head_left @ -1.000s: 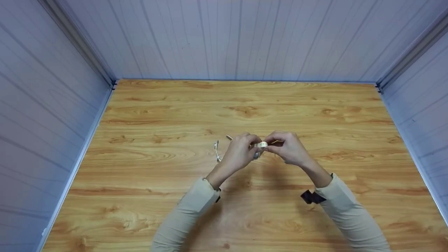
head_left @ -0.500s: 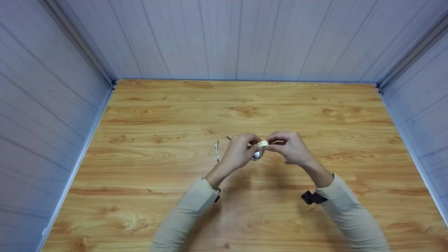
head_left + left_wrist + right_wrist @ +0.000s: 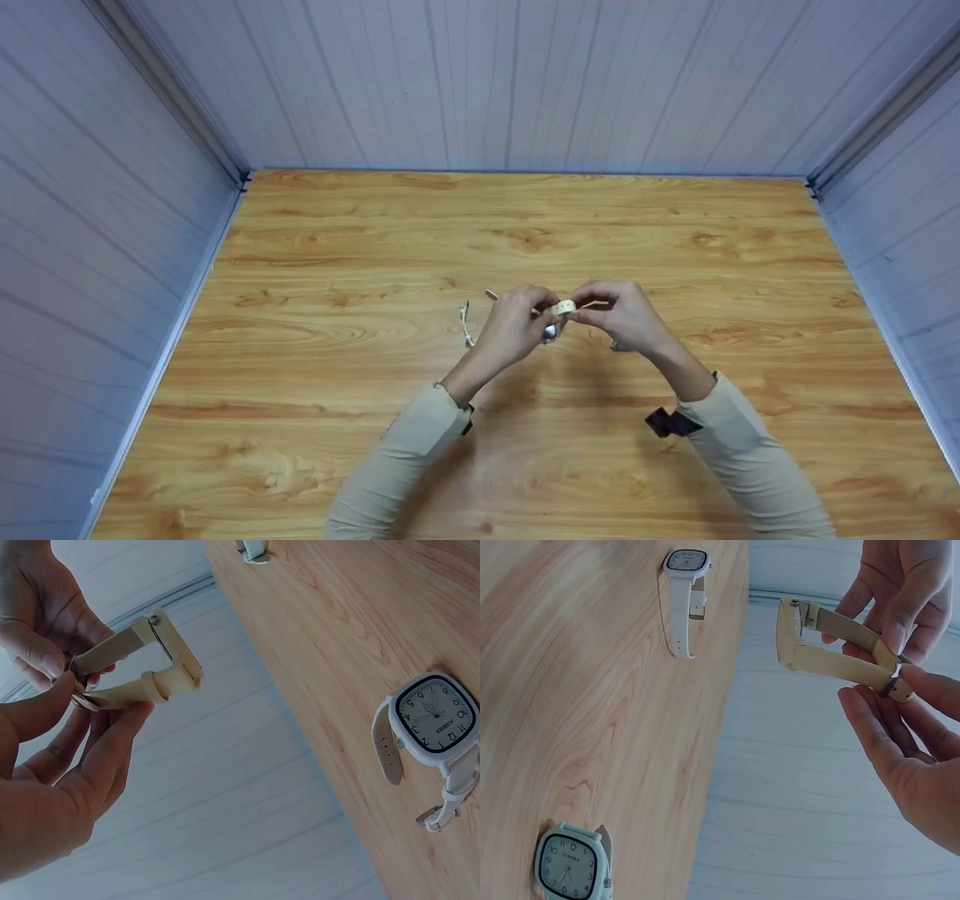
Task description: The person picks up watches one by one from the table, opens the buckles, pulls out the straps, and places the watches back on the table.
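A cream wristwatch (image 3: 174, 660) is held in the air between both hands, its strap bent round into a loop. My left hand (image 3: 511, 326) pinches the strap by the buckle with thumb and fingers. From the other side, my right hand (image 3: 624, 319) pinches the strap at the same end. In the right wrist view the strap (image 3: 840, 664) meets the metal buckle (image 3: 891, 681) at the fingertips, and its tip pokes out past it. The watch case is seen edge-on in both wrist views. Fingers partly cover the buckle.
On the wooden table (image 3: 337, 450), a white wristwatch (image 3: 436, 718) lies by the left hand, mostly hidden under it in the head view. A mint-green wristwatch (image 3: 568, 864) lies on the right hand's side. Panelled walls (image 3: 480, 82) enclose the back and sides.
The strap loop between the hands has tilted slightly, showing its holes more, and a shiny part below it has come more into view. Both hands stay nearly in place, still pinching the strap.
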Demonstrator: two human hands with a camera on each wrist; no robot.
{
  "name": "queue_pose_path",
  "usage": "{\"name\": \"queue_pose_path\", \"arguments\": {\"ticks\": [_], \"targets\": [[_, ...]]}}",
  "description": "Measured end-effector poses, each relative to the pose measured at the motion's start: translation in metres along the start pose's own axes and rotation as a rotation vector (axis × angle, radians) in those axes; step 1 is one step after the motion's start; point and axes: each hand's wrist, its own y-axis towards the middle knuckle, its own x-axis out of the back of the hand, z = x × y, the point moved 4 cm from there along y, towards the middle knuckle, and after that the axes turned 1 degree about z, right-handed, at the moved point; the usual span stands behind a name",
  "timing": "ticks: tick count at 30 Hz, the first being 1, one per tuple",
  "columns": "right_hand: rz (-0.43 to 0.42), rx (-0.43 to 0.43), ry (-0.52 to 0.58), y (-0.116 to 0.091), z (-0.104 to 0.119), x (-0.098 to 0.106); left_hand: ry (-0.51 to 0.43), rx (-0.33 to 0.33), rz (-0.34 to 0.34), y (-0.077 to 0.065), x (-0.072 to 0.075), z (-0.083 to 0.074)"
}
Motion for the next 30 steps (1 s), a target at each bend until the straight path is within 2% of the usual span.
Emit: {"name": "queue_pose_path", "arguments": {"ticks": [7, 11, 16, 23, 30], "targets": [[0.082, 0.032, -0.017, 0.000, 0.001, -0.003, 0.107, -0.064, -0.032, -0.003, -0.001, -0.004], [0.072, 0.038, -0.042, -0.001, 0.003, -0.004, 0.127, -0.082, -0.036, -0.004, 0.000, -0.006], [0.036, 0.047, -0.068, -0.001, 0.004, -0.003, 0.090, -0.055, -0.020, -0.002, -0.002, -0.003], [0.008, 0.031, -0.109, -0.007, 0.035, -0.005, 0.067, -0.044, -0.022, -0.002, -0.004, -0.001], [-0.013, 0.003, -0.070, -0.007, 0.030, -0.003, -0.001, -0.034, -0.017, 0.000, -0.003, 0.000]]}}
